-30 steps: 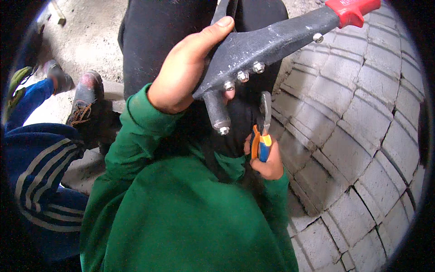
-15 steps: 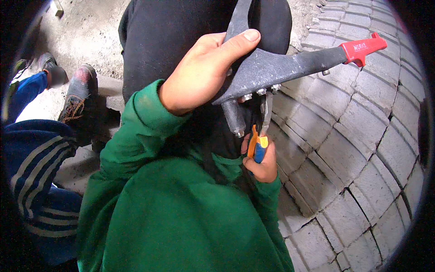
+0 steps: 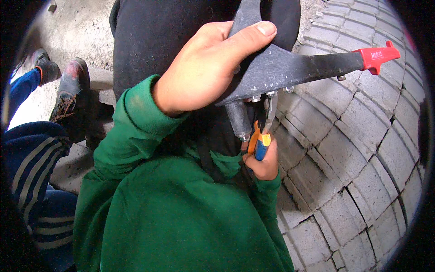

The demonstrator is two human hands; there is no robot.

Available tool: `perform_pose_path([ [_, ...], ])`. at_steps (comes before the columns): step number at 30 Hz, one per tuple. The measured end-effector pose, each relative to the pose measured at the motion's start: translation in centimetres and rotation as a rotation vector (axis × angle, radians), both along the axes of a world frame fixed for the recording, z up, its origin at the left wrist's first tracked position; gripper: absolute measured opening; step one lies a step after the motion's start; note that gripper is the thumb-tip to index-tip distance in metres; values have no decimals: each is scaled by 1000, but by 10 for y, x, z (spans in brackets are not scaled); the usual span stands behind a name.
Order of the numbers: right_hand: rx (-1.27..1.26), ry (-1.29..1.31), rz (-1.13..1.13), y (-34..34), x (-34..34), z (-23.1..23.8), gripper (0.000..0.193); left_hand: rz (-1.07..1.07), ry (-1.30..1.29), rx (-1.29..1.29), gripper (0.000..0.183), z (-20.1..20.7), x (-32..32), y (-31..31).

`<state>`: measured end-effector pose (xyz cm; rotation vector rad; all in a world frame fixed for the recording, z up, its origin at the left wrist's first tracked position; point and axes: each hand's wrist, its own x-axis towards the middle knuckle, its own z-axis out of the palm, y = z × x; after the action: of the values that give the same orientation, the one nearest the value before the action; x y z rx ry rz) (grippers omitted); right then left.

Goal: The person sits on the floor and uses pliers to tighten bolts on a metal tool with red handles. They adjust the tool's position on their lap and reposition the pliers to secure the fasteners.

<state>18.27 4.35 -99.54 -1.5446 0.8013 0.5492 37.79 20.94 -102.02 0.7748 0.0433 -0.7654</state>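
My left hand (image 3: 199, 75) is wrapped round a dark grey, branching metal part (image 3: 290, 68), its thumb lying along the upper side. One arm of the part reaches right and ends in a red tip (image 3: 379, 59). Several small bolts or nuts (image 3: 272, 94) stick out along its lower edge, beside a short grey tube (image 3: 238, 120). Below it, my right hand (image 3: 263, 165) grips pliers (image 3: 263, 145) with orange, blue and yellow handles. The metal jaws of the pliers point up to one of the fasteners; whether they clamp it I cannot tell. Some right-hand fingers are hidden.
My knees in black trousers (image 3: 149, 45) are under the metal part. Stacked grey concrete blocks (image 3: 344, 149) fill the right side. At left are another person's striped navy trouser leg (image 3: 38, 158) and a worn dark boot (image 3: 72, 95), near more feet on the rough floor.
The metal part has shifted slightly right and its red tip sits a little lower in view. Both hands keep their holds, and the pliers stay under the same edge.
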Motion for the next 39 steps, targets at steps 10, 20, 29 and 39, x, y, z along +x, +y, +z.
perform_pose_path([
  [10,-22,16,14,-2,-2,-2,65,-9,-45,67,36,8,2,3],
  [20,-50,-97,-29,3,-11,-11,62,-126,128,-131,50,10,5,24],
  [29,-72,-103,-29,3,-10,-13,51,-119,509,-669,57,5,12,31],
  [39,-83,-119,68,0,-7,-14,51,-116,458,-690,54,2,11,31],
])
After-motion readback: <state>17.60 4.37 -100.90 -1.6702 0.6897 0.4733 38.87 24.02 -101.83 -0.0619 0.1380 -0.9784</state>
